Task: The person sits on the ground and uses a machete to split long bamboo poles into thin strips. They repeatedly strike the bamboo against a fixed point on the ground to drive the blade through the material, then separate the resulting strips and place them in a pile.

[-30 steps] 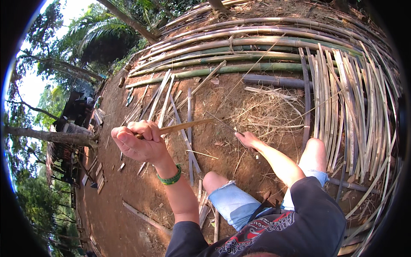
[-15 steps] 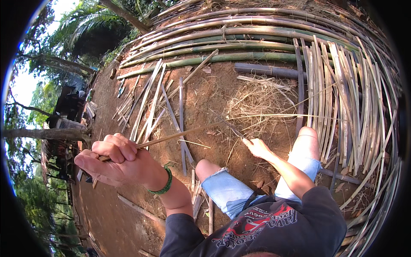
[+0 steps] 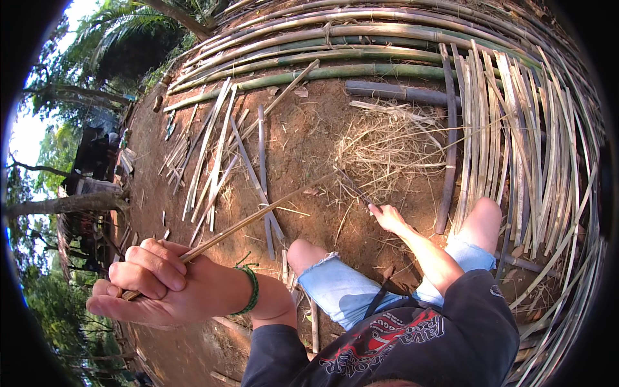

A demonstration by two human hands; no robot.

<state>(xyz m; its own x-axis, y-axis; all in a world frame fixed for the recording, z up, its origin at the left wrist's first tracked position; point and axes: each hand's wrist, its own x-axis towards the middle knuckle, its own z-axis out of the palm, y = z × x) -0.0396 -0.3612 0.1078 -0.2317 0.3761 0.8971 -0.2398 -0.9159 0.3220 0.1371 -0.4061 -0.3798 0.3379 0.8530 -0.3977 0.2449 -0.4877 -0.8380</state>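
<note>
My left hand (image 3: 151, 277), raised at the left with a green woven band on its wrist, is closed around one end of a long, thin bamboo strip (image 3: 258, 215). From there the strip slants up and right to the blade of a slim knife (image 3: 353, 188). My right hand (image 3: 389, 219) is wrapped around the knife's handle, above the ground in front of my knees. The blade points up and left, its tip by the strip. Whether blade and strip touch is too fine to tell.
Beyond the knife lies a heap of pale shavings (image 3: 393, 138). Split bamboo slats (image 3: 483, 129) are laid side by side at the right. Long bamboo poles (image 3: 361, 71) stretch across the back. Loose strips (image 3: 213, 155) lie on brown soil at the left.
My left hand has moved left and down, drawing the strip along with it. The strip's long pale part beyond the knife no longer shows there. My right knee has shifted right.
</note>
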